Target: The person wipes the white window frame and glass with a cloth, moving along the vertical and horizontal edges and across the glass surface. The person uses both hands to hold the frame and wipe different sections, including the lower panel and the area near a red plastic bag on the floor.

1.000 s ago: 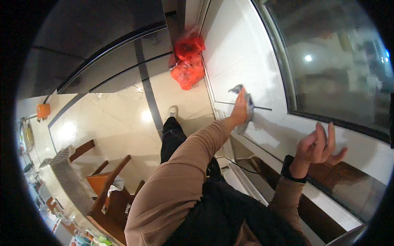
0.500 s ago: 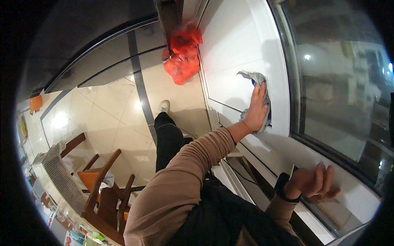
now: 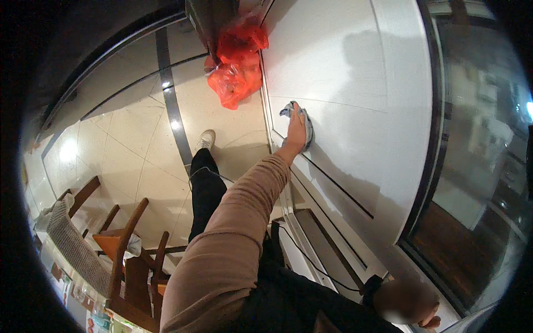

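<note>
My left hand [image 3: 297, 132] presses a crumpled grey cloth [image 3: 309, 133] flat against a white panel [image 3: 333, 61], near the panel's floor-side edge. Its fingers lie over the cloth, pointing away from me, and part of the cloth bunches out around them. At the lower right, my right hand [image 3: 408, 302] is beside the lower corner of a dark-framed window [image 3: 477, 166]. A dark band circles that wrist. Most of the right hand is smeared, with only some fingertips showing at its far side, so its grip cannot be made out.
Red plastic bags [image 3: 236, 80] sit on the tiled floor [image 3: 150, 161] against the panel's far end. Wooden chairs [image 3: 130, 244] and a table with a woven cover [image 3: 72, 238] stand at the left. A thin black cable [image 3: 316, 272] runs beside my body.
My left hand has slid the cloth left across the white panel, away from the window and toward the floor-side edge. My right hand has moved lower. The whole view has shifted.
</note>
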`<state>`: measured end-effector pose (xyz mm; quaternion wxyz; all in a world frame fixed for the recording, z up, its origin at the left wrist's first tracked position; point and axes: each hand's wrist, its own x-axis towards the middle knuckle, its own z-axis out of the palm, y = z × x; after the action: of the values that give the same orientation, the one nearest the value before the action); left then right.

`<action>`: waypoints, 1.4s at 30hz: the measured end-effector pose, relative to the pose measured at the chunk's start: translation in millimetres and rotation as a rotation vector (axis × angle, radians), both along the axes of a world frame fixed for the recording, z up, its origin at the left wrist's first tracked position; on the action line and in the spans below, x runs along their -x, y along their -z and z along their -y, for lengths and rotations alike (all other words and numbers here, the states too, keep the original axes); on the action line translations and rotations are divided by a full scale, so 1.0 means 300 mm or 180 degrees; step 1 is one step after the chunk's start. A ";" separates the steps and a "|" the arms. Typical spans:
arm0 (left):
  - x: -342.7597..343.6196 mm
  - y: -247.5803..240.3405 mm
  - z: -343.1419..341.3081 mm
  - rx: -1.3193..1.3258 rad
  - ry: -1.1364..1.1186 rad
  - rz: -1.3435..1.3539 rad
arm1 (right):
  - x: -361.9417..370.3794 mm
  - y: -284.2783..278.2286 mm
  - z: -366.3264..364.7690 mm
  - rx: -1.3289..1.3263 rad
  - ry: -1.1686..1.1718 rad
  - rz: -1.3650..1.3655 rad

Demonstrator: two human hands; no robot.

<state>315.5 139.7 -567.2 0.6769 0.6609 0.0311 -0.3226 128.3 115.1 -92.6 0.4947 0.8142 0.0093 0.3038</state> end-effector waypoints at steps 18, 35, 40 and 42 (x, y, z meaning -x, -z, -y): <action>-0.061 -0.502 0.049 0.0317 -0.0459 0.2047 | 0.029 0.018 0.029 0.0010 -0.0077 0.0032; -0.100 -0.647 0.053 0.0161 -0.0191 0.2238 | 0.086 -0.051 -0.033 -0.0260 0.0649 -0.0989; -0.212 -0.431 0.055 -0.0595 0.0294 0.0797 | 0.016 0.046 -0.001 -0.0246 0.0037 0.0195; -0.182 -0.479 0.049 -0.0489 0.0068 0.0793 | 0.023 0.067 0.009 -0.0461 0.0136 0.0345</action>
<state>370.0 125.1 -423.4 0.6195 0.7459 -0.0355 -0.2419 121.5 112.5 -112.7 0.4407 0.8302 -0.0569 0.3367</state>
